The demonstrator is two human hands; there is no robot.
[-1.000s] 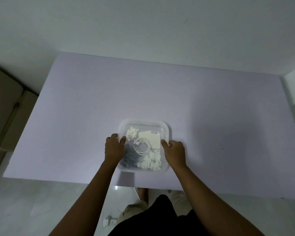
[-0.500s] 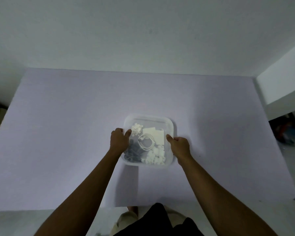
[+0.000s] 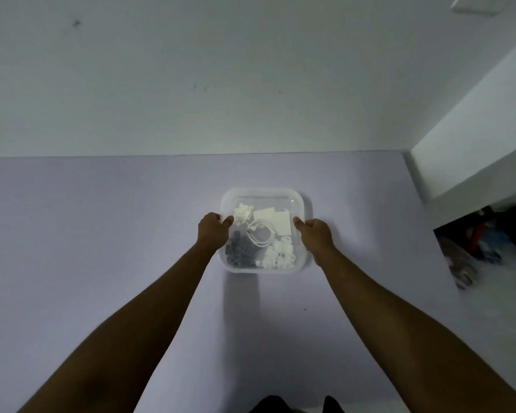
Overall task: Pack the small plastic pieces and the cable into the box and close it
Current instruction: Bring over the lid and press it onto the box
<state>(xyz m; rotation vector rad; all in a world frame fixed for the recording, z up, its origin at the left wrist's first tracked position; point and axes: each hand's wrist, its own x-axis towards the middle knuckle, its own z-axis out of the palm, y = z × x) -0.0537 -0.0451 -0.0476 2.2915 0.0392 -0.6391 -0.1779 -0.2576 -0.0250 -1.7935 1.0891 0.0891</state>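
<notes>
A clear square plastic box [image 3: 264,193] with its lid on sits in the middle of the lilac table [image 3: 87,234]. Through the lid I see a coiled white cable [image 3: 261,232], white plastic pieces [image 3: 279,254], a white card and some dark pieces [image 3: 240,247]. My left hand [image 3: 213,232] grips the box's left edge with the thumb on the lid. My right hand [image 3: 315,235] grips the right edge the same way.
A white wall [image 3: 251,84] rises right behind the table's far edge. At the right a white ledge [image 3: 474,138] juts out, with dark clutter [image 3: 483,239] on the floor beneath it.
The view has tilted up and shifted, so the box looks farther from me. Both hands have kept their grip on the box's sides and the arms are stretched out more.
</notes>
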